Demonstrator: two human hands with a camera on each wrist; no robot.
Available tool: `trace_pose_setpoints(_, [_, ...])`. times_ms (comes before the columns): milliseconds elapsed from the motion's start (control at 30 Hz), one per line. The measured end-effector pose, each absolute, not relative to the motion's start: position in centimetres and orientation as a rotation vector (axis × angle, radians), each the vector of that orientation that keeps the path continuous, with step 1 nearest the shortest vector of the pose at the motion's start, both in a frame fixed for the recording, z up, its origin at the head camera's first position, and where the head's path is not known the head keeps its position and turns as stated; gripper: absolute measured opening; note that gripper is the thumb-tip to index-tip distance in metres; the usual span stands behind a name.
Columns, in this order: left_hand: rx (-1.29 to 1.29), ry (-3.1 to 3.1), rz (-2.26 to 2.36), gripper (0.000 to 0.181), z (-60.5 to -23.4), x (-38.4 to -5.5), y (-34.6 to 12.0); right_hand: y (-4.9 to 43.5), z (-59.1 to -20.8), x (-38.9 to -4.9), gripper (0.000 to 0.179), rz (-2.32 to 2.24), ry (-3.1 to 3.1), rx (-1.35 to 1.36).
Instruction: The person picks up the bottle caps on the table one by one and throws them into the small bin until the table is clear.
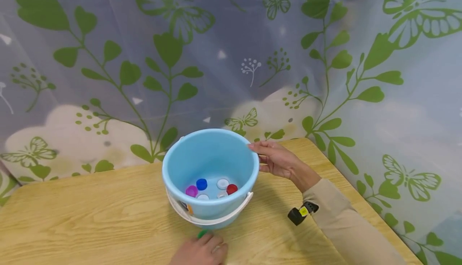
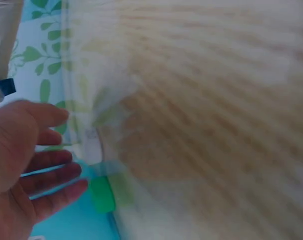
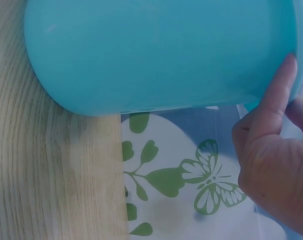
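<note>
A light blue bucket (image 1: 213, 144) with a white handle (image 1: 216, 220) stands upright on the wooden table. Several bottle caps lie on its floor, among them a blue cap (image 1: 201, 184), a purple cap (image 1: 191, 191), a red cap (image 1: 232, 189) and a white cap (image 1: 222, 183). My right hand (image 1: 276, 160) holds the rim at the right side. Just in front of the bucket is my left hand (image 1: 202, 251), at a green cap (image 2: 102, 194). In the left wrist view its fingers are loosely bent, with the cap at the fingertips and not enclosed.
The wooden table (image 1: 90, 213) reaches back to a patterned curtain (image 1: 231, 76) with green leaves and butterflies. That curtain also runs along the right side. A black wrist strap with a small block (image 1: 297, 215) is on my right wrist.
</note>
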State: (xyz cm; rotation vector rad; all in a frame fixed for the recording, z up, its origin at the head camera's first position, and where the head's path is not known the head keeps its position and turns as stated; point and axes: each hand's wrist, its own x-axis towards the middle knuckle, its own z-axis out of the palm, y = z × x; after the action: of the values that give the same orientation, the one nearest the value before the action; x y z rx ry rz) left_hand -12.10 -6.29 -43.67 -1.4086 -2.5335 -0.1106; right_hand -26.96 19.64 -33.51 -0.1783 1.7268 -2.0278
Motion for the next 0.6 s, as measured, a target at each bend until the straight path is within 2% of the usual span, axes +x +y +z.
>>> trace_pose_setpoints(33, [-1.4,-2.586,-0.091,0.04,-43.84,-12.1,-6.24,19.64,-33.51,-26.97,0.032,-2.029,1.726,-0.179])
trace_pose_setpoints(233, [-1.469,-2.771,-0.089,0.041,-44.12,-12.51,-6.11,19.63,-33.47,-26.99,0.033,-2.032,1.724,-0.184])
trace_pose_setpoints(600, [-1.481,-2.919,-0.087,0.032,-43.97,-12.85,-5.5,19.64,-33.54,-26.86,0.033,-2.038,1.714,-0.175])
